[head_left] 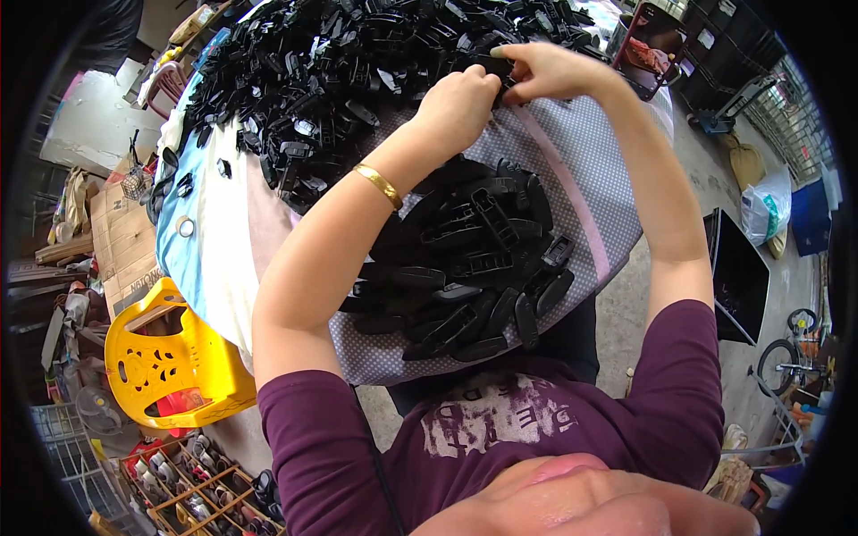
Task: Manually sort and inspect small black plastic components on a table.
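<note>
Both hands meet at the near edge of the large heap of black plastic clips [375, 54] on the cloth-covered table [572, 179]. The left hand [458, 105] is clenched and the right hand [547, 70] pinches — together grasping one clip [494, 64]. A smaller pile [465, 259] lies nearer the person; judged by size, most remains. A yellow plastic chair [170, 357] stands left of the table — nothing blocks the hands.
</note>
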The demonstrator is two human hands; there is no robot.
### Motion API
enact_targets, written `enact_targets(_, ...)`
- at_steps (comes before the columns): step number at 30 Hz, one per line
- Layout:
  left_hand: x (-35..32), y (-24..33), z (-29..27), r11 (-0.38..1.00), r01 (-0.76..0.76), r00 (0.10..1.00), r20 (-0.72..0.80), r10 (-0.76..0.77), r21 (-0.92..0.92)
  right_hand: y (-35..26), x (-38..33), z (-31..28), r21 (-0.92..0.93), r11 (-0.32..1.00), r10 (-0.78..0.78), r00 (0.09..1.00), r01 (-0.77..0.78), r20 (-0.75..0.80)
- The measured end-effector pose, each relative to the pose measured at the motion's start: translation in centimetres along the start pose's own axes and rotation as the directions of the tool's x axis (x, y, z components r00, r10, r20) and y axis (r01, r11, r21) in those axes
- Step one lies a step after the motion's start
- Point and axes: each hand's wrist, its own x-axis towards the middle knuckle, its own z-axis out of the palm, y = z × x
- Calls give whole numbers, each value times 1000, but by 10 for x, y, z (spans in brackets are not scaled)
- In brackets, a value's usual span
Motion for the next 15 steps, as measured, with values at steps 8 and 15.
enact_targets(8, -26, -2, -32, 871, 196, 958, -104, -269, -451, 58, 54, -9, -235, 908, 96, 717, -348, -690)
enact_targets(15, -61, -19, -46, 152, 265, 871, 169, -461, -952, 101, 88, 1, -288, 907, 151, 875, -308, -459)
